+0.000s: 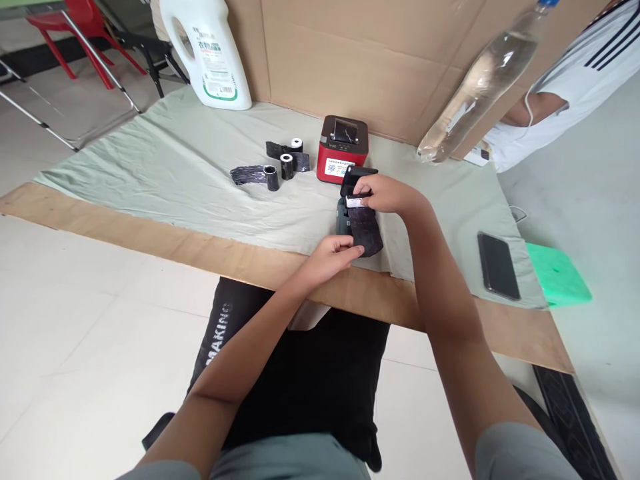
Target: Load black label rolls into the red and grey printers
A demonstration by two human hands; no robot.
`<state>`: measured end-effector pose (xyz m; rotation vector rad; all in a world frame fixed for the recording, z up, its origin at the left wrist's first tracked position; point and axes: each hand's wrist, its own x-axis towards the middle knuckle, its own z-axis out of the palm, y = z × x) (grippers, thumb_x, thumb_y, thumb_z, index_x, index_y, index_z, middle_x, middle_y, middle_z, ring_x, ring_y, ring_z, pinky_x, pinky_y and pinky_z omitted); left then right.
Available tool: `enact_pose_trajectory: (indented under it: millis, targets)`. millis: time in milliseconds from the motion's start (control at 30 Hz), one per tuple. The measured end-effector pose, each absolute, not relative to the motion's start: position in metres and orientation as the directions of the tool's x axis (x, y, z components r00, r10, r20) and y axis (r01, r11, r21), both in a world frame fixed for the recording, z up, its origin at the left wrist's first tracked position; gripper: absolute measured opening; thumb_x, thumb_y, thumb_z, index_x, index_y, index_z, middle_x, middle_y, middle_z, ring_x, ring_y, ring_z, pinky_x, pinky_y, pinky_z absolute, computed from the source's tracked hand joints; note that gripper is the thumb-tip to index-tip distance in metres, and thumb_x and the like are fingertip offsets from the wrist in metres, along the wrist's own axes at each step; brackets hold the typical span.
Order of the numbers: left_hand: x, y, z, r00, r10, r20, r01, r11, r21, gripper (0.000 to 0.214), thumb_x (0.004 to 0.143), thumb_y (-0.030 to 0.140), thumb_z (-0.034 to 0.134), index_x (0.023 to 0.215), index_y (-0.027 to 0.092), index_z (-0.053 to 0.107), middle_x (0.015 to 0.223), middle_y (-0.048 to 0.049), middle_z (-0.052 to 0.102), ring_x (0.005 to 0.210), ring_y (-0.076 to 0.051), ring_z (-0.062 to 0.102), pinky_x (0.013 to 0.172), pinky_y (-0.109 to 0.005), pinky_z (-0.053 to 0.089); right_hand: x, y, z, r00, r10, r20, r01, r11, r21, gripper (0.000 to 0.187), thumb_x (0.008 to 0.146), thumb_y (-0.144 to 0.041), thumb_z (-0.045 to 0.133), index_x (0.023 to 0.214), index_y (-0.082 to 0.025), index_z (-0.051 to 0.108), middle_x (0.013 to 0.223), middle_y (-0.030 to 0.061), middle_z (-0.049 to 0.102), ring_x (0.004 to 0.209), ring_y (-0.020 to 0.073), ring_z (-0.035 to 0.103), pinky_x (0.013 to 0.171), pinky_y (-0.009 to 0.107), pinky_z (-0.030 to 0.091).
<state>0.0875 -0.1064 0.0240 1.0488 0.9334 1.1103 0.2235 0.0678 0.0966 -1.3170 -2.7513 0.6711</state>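
A small dark device [342, 217] with its black lid [353, 176] raised lies near the table's front edge. A roll [355, 201] with a white end sits at its opening, and a wide black strip [367, 230] runs from it toward me. My right hand [390, 192] is closed on the roll, fingers at its upper side. With thumb and fingers together, my left hand [331, 259] grips the strip's near end; whether it also touches the device is hidden. Just behind stands a red and black box-shaped printer [334, 159] with a white label.
Several black rolls [271, 178] with loose strips lie left of the printer. A white detergent jug [215, 60] and a tilted clear bottle [480, 87] stand against the cardboard [350, 53]. A phone [499, 265] lies right, beside a green stool [559, 275]. Another person's white sleeve [595, 73] shows behind.
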Motion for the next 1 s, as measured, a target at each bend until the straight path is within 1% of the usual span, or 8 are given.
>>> enact_pose_trajectory:
  millis: [67,200,267,467,633,833,933,1000]
  targets:
    - [0.087,-0.105,0.022,0.189,0.979,-0.081,-0.241,0.127,0.962,0.054,0.083,0.051,0.077,0.063,0.021,0.037,0.056,0.0085,0.026,0.049,-0.005,0.023,0.049,-0.024,0.013,0.22,0.064,0.092,-0.626,0.762,-0.165,0.762,0.553,-0.337,0.037,0.079,-0.016,0.067,0.115,-0.019,0.073,0.124,0.0104,0.077,0.107,0.028,0.069,0.086,0.034,0.052]
    - [0.086,-0.104,0.02,0.192,0.976,-0.098,-0.228,0.142,0.963,0.051,0.085,0.048,0.075,0.064,0.022,0.036,0.053,0.0088,0.027,0.047,-0.004,0.022,0.048,-0.025,0.01,0.212,0.051,0.087,-0.587,0.804,-0.09,0.804,0.567,-0.181,0.044,0.078,-0.011,0.063,0.12,-0.018,0.071,0.126,0.0134,0.074,0.107,0.0301,0.067,0.082,0.036,0.049]
    - [0.086,-0.105,0.02,0.189,0.977,-0.094,-0.222,0.136,0.966,0.05,0.086,0.046,0.074,0.064,0.022,0.036,0.053,0.0086,0.027,0.047,-0.005,0.022,0.048,-0.025,0.011,0.211,0.046,0.088,-0.592,0.803,-0.07,0.803,0.58,-0.133,0.043,0.079,-0.01,0.061,0.119,-0.018,0.071,0.124,0.0143,0.074,0.107,0.0315,0.066,0.081,0.037,0.048]
    - [0.086,-0.106,0.023,0.191,0.978,-0.083,-0.238,0.128,0.963,0.052,0.084,0.047,0.076,0.063,0.021,0.036,0.058,0.0077,0.025,0.05,-0.005,0.023,0.049,-0.025,0.012,0.217,0.044,0.1,-0.624,0.781,-0.032,0.777,0.615,-0.137,0.031,0.084,-0.018,0.062,0.113,-0.017,0.071,0.123,0.0173,0.071,0.105,0.0326,0.065,0.086,0.04,0.049]
    - [0.085,-0.107,0.024,0.221,0.974,-0.053,-0.231,0.105,0.967,0.048,0.085,0.046,0.074,0.064,0.021,0.04,0.06,0.0069,0.027,0.052,-0.006,0.023,0.051,-0.026,0.014,0.217,0.042,0.1,-0.617,0.784,-0.069,0.786,0.609,-0.105,0.027,0.085,-0.019,0.061,0.11,-0.02,0.07,0.114,0.0133,0.073,0.098,0.0306,0.063,0.077,0.038,0.047]
    - [0.084,-0.106,0.023,0.223,0.974,-0.042,-0.243,0.097,0.965,0.045,0.087,0.043,0.072,0.065,0.021,0.04,0.06,0.0065,0.028,0.052,-0.006,0.024,0.051,-0.027,0.013,0.207,0.039,0.091,-0.589,0.794,-0.152,0.807,0.589,-0.049,0.036,0.081,-0.012,0.062,0.115,-0.018,0.073,0.124,0.016,0.074,0.103,0.0324,0.066,0.076,0.038,0.048]
    - [0.084,-0.106,0.023,0.222,0.972,-0.075,-0.22,0.125,0.967,0.043,0.087,0.043,0.072,0.065,0.021,0.043,0.056,0.0069,0.03,0.051,-0.006,0.026,0.051,-0.027,0.012,0.201,0.033,0.09,-0.551,0.823,-0.137,0.832,0.555,-0.012,0.033,0.084,-0.013,0.063,0.113,-0.02,0.075,0.127,0.0162,0.073,0.105,0.0329,0.067,0.077,0.039,0.048]
    - [0.083,-0.106,0.023,0.219,0.971,-0.096,-0.21,0.143,0.967,0.042,0.087,0.043,0.073,0.066,0.02,0.044,0.055,0.0069,0.031,0.05,-0.006,0.026,0.051,-0.027,0.012,0.2,0.028,0.094,-0.548,0.827,-0.129,0.836,0.549,-0.031,0.028,0.085,-0.014,0.065,0.109,-0.02,0.077,0.128,0.0161,0.072,0.107,0.0339,0.067,0.08,0.04,0.05]
